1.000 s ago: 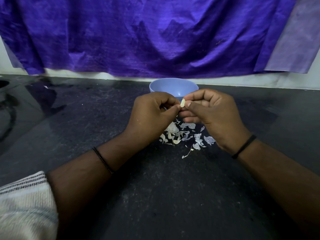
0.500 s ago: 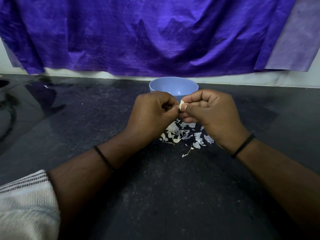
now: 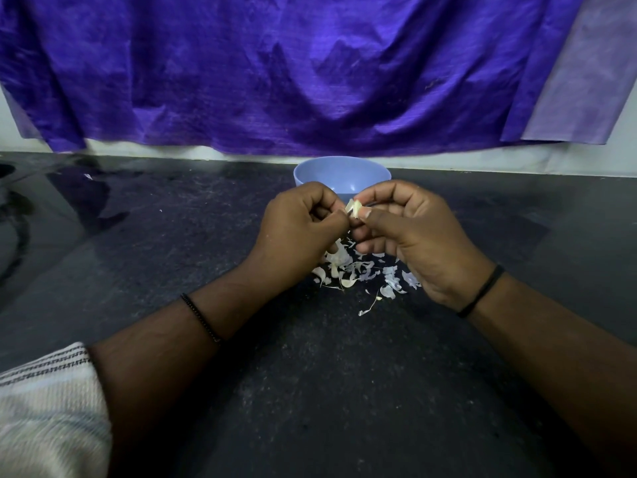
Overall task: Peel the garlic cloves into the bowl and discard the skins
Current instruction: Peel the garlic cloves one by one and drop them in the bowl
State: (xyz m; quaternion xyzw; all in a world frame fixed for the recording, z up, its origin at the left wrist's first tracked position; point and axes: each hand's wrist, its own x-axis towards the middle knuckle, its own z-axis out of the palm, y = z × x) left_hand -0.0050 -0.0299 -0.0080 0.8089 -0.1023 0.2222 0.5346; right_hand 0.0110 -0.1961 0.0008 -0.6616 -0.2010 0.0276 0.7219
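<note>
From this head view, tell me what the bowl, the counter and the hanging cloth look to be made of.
Bowl: probably plastic, since it is an even pale blue with a soft, dull sheen.
Counter: likely polished dark stone. It is speckled and mirrors the cloth at the far left.
Cloth: a woven purple fabric, possibly silky, with creases, a fine slubbed weave and a faint lustre.

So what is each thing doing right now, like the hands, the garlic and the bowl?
Left hand: fingers curled, pinching the garlic clove.
Right hand: fingers curled, pinching the same clove.
Garlic clove: held up between both hands, skin partly loose.
Bowl: upright on the counter behind the hands; contents hidden.
Skins: loose, scattered on the counter under the hands.
Cloth: hanging, wrinkled.
</note>
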